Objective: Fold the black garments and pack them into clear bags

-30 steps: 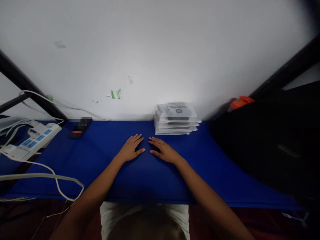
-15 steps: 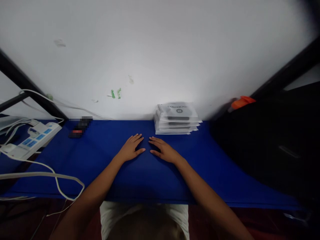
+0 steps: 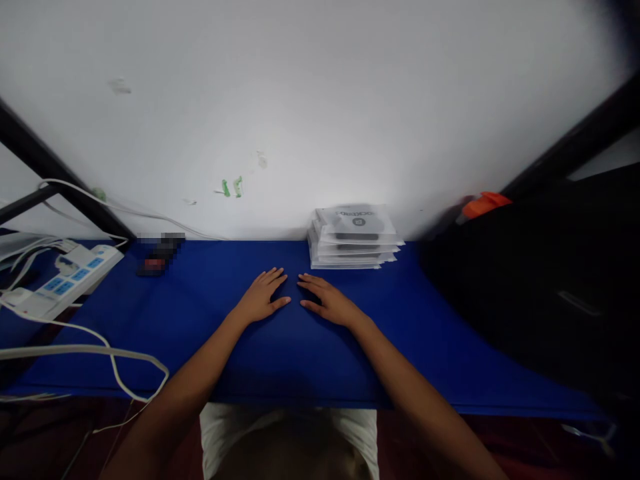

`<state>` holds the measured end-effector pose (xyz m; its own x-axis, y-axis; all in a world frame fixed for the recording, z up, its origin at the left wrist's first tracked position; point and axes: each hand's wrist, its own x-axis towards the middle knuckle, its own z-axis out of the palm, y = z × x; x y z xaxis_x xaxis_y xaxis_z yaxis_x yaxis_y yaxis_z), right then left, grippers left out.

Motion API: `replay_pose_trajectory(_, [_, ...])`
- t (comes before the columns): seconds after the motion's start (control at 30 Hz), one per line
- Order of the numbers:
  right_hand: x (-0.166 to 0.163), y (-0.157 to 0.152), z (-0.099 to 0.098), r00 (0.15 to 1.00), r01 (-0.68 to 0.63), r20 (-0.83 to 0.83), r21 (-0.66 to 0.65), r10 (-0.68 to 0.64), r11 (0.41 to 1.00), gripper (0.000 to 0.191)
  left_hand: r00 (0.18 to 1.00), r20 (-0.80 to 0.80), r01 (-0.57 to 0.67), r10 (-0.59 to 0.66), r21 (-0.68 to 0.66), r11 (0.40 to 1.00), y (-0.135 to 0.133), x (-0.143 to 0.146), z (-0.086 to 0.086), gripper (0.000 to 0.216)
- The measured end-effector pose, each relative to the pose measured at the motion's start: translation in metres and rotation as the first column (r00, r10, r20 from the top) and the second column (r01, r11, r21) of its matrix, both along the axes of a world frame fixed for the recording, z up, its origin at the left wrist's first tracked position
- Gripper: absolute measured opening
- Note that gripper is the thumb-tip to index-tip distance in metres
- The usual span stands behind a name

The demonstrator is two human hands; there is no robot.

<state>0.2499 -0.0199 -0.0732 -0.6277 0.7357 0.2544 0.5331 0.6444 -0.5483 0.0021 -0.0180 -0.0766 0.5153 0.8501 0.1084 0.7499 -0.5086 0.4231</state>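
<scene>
My left hand [image 3: 263, 298] lies flat, palm down, on the blue table [image 3: 210, 333], fingers apart and holding nothing. My right hand [image 3: 327, 301] rests the same way just beside it, fingertips almost meeting those of the left. A stack of clear plastic packets [image 3: 353, 237] with dark items inside stands against the white wall, a short way beyond my right hand.
A white power strip [image 3: 65, 280] with blue sockets and white cables [image 3: 100, 350] lies at the left edge. A small dark object [image 3: 157, 257] sits at the back left. A large black mass [image 3: 540, 293] with an orange piece [image 3: 483, 203] fills the right side.
</scene>
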Motion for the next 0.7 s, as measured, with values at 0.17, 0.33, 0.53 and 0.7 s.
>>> replay_pose_trajectory(0.17, [0.0003,0.0000,0.0002,1.000,0.007,-0.006,-0.006,-0.007,1.000,0.047,1.000,-0.006,0.000,0.000,-0.010,1.000,-0.0001,0.0000,0.0008,0.063])
replay_pose_trajectory(0.33, [0.0003,0.0001,0.0005,1.000,0.005,-0.005,-0.008,-0.005,1.000,0.047,1.000,0.001,0.002,-0.002,-0.006,1.000,0.0000,-0.0001,0.0007,0.064])
replay_pose_trajectory(0.53, [0.0010,0.0004,-0.0005,1.000,-0.001,0.002,-0.004,0.001,1.000,0.048,1.000,0.004,-0.003,0.003,-0.009,1.000,-0.0006,0.0004,0.0013,0.064])
replay_pose_trajectory(0.7, [0.0011,0.0003,-0.0004,1.000,0.001,0.005,-0.011,-0.001,1.000,0.048,1.000,0.001,-0.001,0.001,-0.010,1.000,-0.0008,0.0005,0.0022,0.064])
